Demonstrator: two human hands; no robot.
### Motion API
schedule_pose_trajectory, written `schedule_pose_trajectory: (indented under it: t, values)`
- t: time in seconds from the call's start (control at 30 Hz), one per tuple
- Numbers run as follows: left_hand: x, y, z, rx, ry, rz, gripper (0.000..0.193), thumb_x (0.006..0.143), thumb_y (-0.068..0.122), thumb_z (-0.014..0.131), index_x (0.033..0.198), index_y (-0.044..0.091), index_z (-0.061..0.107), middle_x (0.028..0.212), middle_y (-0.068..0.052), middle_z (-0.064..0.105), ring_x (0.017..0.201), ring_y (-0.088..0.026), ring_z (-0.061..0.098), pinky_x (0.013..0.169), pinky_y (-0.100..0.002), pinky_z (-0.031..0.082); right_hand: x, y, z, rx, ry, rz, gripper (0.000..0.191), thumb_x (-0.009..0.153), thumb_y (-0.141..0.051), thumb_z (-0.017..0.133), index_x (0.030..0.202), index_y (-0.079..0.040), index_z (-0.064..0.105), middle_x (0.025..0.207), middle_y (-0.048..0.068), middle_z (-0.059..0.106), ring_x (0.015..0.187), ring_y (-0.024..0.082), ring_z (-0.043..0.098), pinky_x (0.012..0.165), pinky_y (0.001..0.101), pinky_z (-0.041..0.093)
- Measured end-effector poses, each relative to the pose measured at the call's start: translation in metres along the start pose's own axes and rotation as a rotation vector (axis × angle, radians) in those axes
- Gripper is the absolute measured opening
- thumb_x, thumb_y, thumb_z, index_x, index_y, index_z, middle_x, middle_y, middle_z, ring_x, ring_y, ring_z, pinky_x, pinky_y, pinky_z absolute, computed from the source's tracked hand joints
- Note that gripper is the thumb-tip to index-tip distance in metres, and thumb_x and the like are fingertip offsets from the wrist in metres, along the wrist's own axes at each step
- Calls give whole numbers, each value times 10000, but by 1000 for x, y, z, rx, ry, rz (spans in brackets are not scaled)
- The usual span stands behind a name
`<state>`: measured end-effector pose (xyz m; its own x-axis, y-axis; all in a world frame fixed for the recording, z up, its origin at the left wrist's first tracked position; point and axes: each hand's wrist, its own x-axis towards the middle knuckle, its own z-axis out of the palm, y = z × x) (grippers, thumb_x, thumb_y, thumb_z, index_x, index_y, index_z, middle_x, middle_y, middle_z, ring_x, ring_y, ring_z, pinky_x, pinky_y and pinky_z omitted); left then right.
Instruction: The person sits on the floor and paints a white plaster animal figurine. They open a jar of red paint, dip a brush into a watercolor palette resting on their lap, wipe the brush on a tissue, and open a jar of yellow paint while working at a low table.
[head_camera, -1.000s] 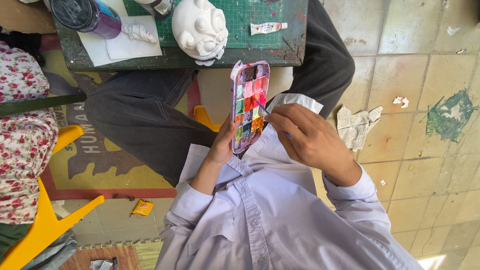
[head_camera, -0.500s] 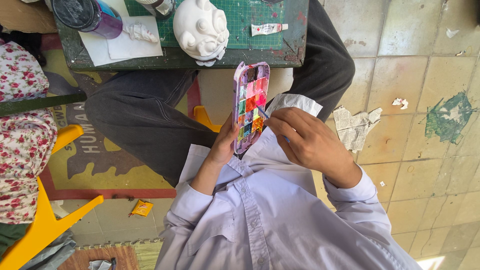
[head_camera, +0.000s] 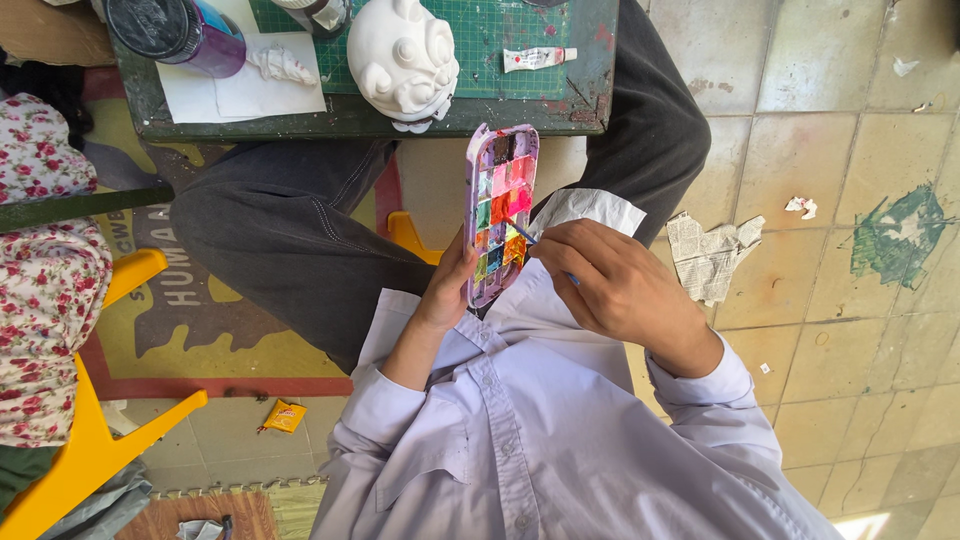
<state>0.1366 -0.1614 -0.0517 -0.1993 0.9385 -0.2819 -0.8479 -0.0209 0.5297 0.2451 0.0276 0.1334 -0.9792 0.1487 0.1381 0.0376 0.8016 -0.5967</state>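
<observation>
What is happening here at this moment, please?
A seated person in a pale shirt holds a long paint palette upright in the left hand. The right hand grips a thin brush, and its tip touches the coloured wells near the middle of the palette. In front of the knees, a green cutting mat on a low table carries an unpainted white mask, a small paint tube and a purple jar.

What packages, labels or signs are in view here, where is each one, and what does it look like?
Paint tube: on the green mat, small, white with a red band.
Wrapper: on the floor tiles, crumpled, orange-yellow.
Floor mat: under the yellow chair, yellow with a grey printed figure and red border.
</observation>
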Motion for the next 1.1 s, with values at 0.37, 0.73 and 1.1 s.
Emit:
schedule_pose_trajectory:
  t: [0.37, 0.73, 1.1]
  values:
    - [-9, -26, -29, -342, -28, 1, 733, 1062, 484, 530, 1591, 18, 330, 1554, -170, 485, 1414, -306, 518, 1203, -490, 411, -6, 3, 6, 164, 145, 139, 146, 978, 52, 661, 1117, 12, 635, 1039, 147, 724, 907, 295, 741, 745, 363, 586]
    - [-5, -29, -35, -383, -42, 28, 720, 1074, 458, 545, 1599, 10, 343, 1565, -164, 490, 1427, -290, 511, 1215, -474, 402, 0, 2, 5, 143, 185, 152, 117, 988, 62, 652, 1093, 15, 632, 1019, 140, 716, 885, 276, 726, 752, 367, 579]
    - [-5, -21, -26, -366, -52, 0, 752, 1068, 481, 558, 1609, 15, 322, 1561, -181, 483, 1417, -315, 519, 1204, -511, 421, 1, 0, 4, 102, 162, 126, 154, 968, 50, 685, 1110, 24, 629, 995, 137, 692, 858, 289, 706, 714, 383, 558]
